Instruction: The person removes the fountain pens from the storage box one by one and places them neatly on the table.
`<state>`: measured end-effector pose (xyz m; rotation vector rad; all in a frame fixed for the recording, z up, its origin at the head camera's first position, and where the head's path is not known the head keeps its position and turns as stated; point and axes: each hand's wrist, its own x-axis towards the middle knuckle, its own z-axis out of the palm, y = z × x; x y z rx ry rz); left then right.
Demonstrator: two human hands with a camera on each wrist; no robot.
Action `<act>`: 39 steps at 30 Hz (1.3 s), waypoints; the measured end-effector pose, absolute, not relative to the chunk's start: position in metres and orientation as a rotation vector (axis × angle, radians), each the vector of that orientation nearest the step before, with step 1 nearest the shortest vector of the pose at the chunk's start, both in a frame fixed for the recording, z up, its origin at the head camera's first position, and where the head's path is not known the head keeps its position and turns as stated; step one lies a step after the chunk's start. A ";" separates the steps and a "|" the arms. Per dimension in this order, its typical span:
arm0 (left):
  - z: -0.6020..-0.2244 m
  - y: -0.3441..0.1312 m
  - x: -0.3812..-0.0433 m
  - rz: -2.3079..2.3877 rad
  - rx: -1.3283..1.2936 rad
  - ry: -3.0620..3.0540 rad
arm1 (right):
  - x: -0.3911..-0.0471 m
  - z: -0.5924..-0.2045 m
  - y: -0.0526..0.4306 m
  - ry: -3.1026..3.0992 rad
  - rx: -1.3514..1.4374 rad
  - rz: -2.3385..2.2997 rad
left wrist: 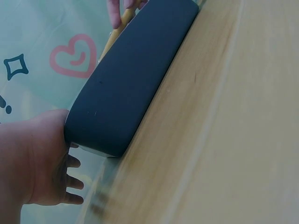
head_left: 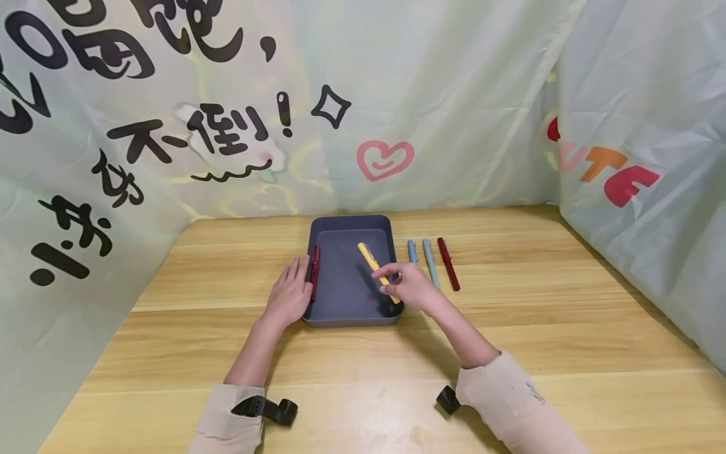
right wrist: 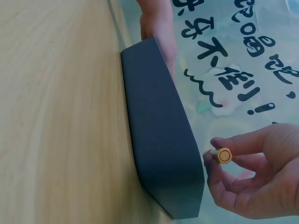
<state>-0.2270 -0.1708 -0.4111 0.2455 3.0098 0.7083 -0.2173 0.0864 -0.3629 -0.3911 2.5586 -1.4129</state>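
Observation:
A dark grey-blue rectangular tray [head_left: 345,268] lies on the wooden table. My left hand [head_left: 290,291] rests along its left rim, fingers stretched out. Just inside that rim lies a dark red pen [head_left: 315,271], partly covered by the hand. Over the tray's right side, my right hand [head_left: 414,287] pinches a yellow pen [head_left: 367,254] between thumb and fingers, its far end pointing up and left. In the right wrist view the round end of the yellow pen [right wrist: 224,156] shows between the fingertips, beside the tray wall [right wrist: 161,135].
Right of the tray a blue pen [head_left: 412,250], a pale blue-green pen [head_left: 428,257] and another dark red pen [head_left: 449,265] lie side by side; the right hand partly covers the blue one. Printed curtains [head_left: 454,113] hang behind and beside the table [head_left: 363,378].

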 end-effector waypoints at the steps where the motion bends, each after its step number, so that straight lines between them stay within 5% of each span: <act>1: -0.411 -0.171 -0.227 0.704 0.246 3.011 | -0.217 -0.363 0.088 2.555 -0.383 -1.422; 39: -0.411 -0.171 -0.227 0.685 0.249 3.004 | -0.221 -0.358 0.166 2.655 -0.158 -1.477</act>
